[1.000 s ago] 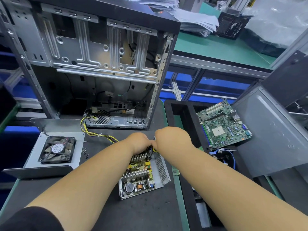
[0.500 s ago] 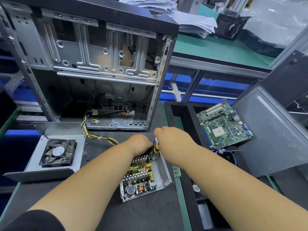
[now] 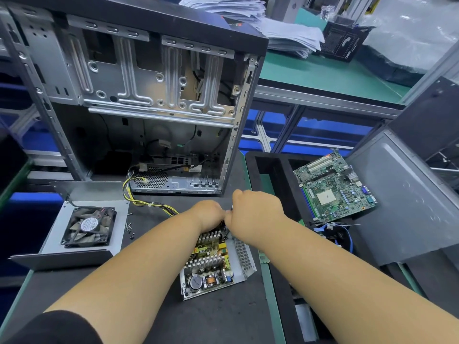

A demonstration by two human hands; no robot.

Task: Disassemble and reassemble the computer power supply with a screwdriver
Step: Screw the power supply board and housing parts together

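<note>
Both hands meet over the far end of the open supply [image 3: 216, 259]: left hand [image 3: 208, 214] curled, grip unclear; right hand [image 3: 255, 214] fisted, contents hidden.

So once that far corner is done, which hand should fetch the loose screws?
Left, probably. The loose screws lie on the mat left of the open power supply, beside the fan cover, on the left hand side. The right hand would need to cross over the board.
</note>
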